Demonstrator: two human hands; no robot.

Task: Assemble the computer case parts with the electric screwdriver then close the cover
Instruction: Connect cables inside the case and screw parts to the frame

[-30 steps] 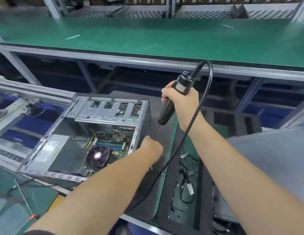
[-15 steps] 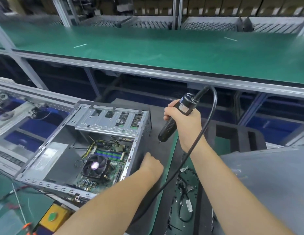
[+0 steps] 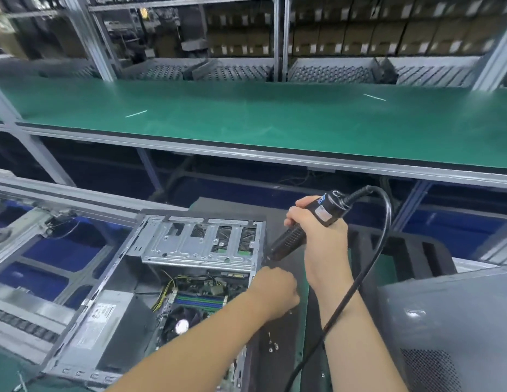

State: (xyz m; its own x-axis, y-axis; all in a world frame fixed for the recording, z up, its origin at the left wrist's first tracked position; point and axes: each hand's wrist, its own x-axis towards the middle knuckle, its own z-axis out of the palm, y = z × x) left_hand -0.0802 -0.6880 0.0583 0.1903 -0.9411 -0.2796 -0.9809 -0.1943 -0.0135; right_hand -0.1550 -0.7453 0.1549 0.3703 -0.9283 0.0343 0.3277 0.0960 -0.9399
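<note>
Green-matted assembly bench (image 3: 246, 117), racked cartons behind.
Open grey steel computer case (image 3: 173, 281) lying on its side at left, cover off. Left hand (image 3: 275, 290) curled at case's right edge, apparently pinching a screw; contents not discernible. Right hand (image 3: 317, 236) wrapped round corded black electric screwdriver (image 3: 303, 227), long axis slanting down-left, tip just above left fingers. Loose screws (image 3: 272, 345) nearby; grey cover panel (image 3: 450, 321) far right.

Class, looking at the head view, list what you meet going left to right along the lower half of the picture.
Power supply → CPU fan → left hand → right hand holding the electric screwdriver → grey cover panel.
</note>
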